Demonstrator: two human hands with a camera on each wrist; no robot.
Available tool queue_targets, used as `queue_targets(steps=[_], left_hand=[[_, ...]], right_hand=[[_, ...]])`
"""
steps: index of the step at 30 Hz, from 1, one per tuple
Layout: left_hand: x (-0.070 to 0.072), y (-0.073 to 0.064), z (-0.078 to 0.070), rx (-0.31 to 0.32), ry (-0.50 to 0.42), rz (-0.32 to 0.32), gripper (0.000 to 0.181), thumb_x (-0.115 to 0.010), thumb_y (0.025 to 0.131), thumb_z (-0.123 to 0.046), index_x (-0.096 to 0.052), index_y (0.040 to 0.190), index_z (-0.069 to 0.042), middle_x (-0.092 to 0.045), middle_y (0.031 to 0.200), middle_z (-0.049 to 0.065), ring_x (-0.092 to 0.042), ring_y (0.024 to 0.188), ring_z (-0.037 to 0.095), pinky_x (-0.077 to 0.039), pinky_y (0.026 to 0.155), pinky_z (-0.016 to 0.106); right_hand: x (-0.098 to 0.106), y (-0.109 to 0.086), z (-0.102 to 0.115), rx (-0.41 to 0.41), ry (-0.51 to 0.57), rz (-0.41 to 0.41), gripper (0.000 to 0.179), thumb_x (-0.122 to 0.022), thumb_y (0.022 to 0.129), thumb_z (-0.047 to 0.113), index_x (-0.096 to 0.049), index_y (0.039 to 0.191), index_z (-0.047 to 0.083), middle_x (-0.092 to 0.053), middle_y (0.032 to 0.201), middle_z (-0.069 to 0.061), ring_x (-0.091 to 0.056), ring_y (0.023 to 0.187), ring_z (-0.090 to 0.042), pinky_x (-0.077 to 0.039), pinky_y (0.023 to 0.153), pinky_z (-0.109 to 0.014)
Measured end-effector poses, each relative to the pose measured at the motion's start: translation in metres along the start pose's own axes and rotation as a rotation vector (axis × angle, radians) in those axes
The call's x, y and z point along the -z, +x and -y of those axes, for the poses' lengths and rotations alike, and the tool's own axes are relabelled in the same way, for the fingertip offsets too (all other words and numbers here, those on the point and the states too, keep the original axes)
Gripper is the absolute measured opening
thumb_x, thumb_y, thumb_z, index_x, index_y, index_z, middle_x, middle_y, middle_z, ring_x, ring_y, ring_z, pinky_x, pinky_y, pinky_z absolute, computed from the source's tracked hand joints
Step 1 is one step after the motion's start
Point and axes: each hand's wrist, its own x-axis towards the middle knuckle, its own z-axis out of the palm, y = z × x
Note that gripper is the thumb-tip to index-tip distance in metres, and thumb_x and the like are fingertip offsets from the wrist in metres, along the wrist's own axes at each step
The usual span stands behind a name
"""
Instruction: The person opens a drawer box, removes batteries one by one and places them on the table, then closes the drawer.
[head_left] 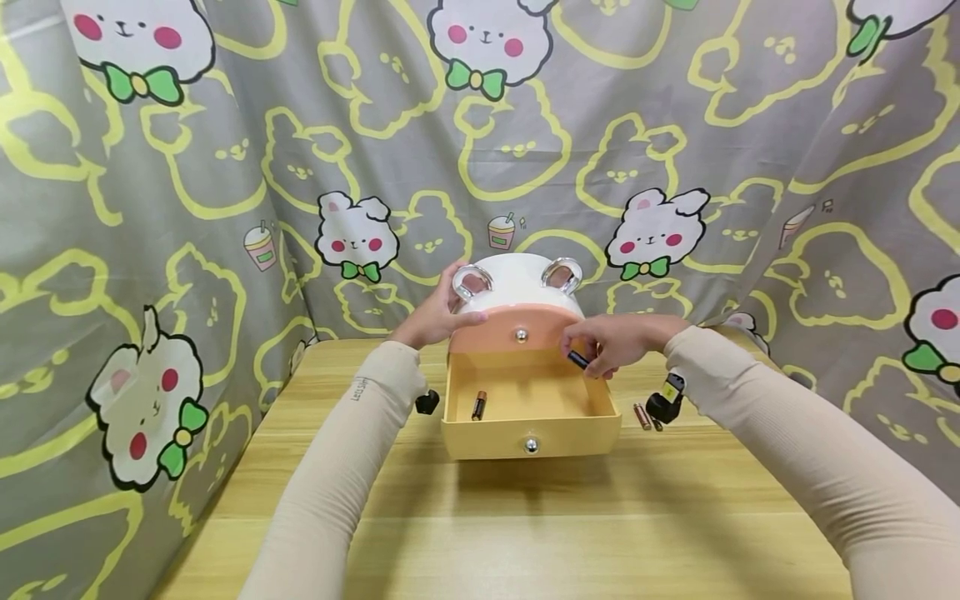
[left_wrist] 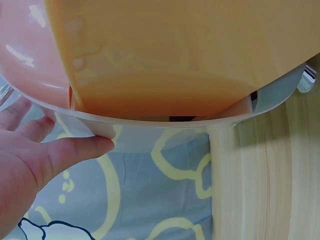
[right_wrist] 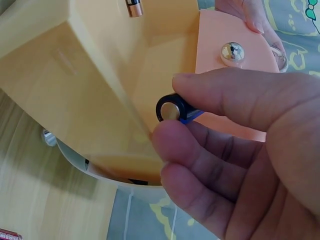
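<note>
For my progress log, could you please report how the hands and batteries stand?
Left hand touching eared cabinet. Right hand pinching dark battery over open yellow drawer. Copper-and-black battery inside. No obstruction visible.

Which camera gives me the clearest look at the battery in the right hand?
The right wrist view: the battery appears large there, one end facing the camera, pinched between the right hand's thumb and fingers. The head view shows it only as a small dark cylinder near the yellow drawer; the left wrist view doesn't show it.
</note>
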Motion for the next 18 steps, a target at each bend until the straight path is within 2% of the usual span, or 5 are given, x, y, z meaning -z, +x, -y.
queue_targets(steps=[6,12,18], left_hand=[[0.0,0.0,-0.002,0.008,-0.009,0.018,0.105,-0.078,0.083,-0.019,0.001,0.153,-0.024,-0.028,0.156,0.009,-0.018,0.144,0.017,-0.014,0.115,0.029],[-0.001,-0.001,-0.001,-0.001,0.011,0.003,0.105,-0.079,0.082,-0.023,-0.001,0.153,-0.025,-0.031,0.155,0.008,-0.021,0.143,0.016,-0.016,0.115,0.029],[0.001,0.002,-0.003,0.015,-0.021,0.025,0.105,-0.077,0.084,-0.016,0.001,0.153,-0.021,-0.028,0.155,0.012,-0.018,0.144,0.02,-0.013,0.116,0.031]], right_hand=[[0.0,-0.004,-0.005,0.006,0.002,-0.005,0.031,-0.066,0.091,0.003,-0.053,0.119,0.007,-0.06,0.073,-0.006,-0.059,0.059,-0.018,-0.053,0.06,-0.032],[0.001,-0.008,-0.011,-0.018,0.016,-0.014,0.031,-0.065,0.091,0.003,-0.052,0.119,0.006,-0.058,0.078,-0.008,-0.061,0.063,-0.02,-0.053,0.061,-0.033],[0.001,-0.013,-0.016,-0.031,0.035,-0.031,0.03,-0.065,0.091,0.003,-0.052,0.118,0.007,-0.059,0.076,-0.009,-0.06,0.063,-0.021,-0.053,0.062,-0.035]])
